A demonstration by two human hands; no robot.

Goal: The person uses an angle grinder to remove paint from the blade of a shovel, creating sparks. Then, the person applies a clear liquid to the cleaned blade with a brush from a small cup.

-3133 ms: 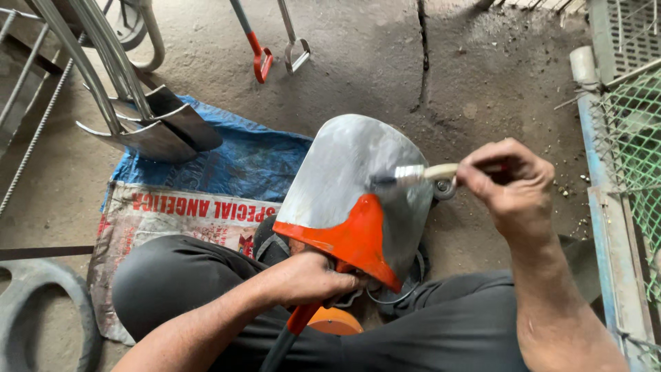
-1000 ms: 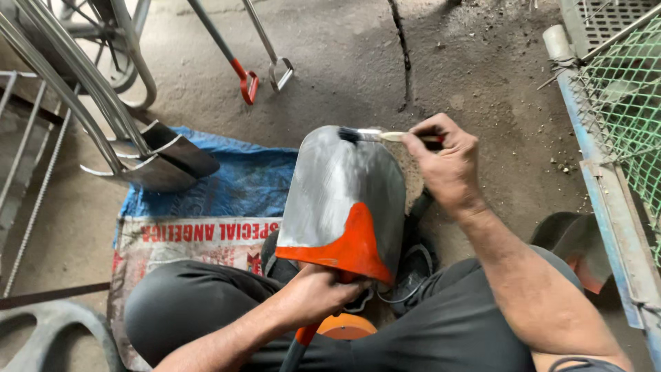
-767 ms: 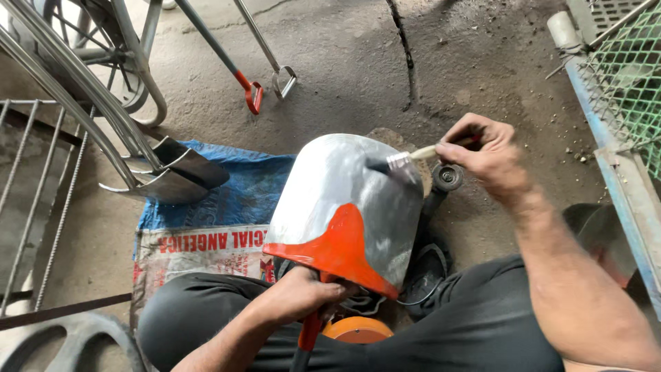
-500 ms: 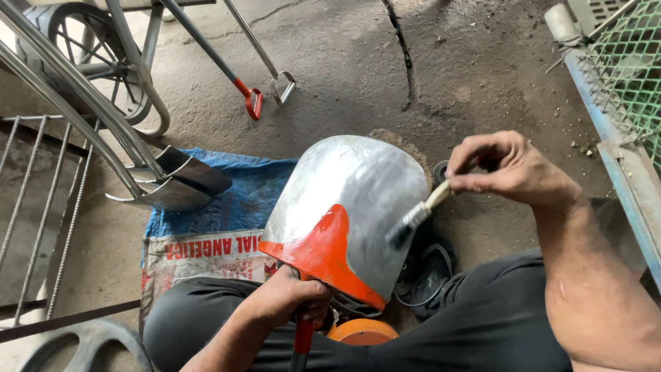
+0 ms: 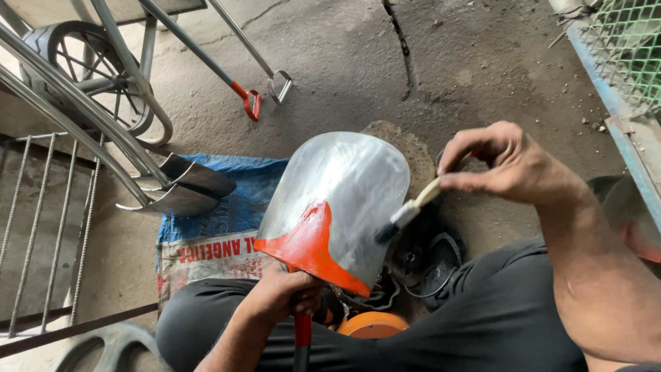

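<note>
Our left hand (image 5: pixel 282 297) sits low in the frame, just left of centre, fingers curled into a closed grip, the forearm running down to the bottom edge. Our right hand (image 5: pixel 506 165) is at centre right, knuckles up, thumb and fingertips pinched together; its bare forearm slants down to the lower right corner.

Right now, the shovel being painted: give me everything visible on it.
The shovel has a broad blade with a rounded top, held upright and tilted, blade up, over the person's lap. Most of the blade looks silver-grey and glossy like wet paint; an orange-red patch remains at the lower part, running into the orange-red socket and shaft. The left hand grips the shaft just under the blade. The right hand holds a paintbrush whose dark bristles touch the blade's right edge. The lower shaft runs out of view.
</note>
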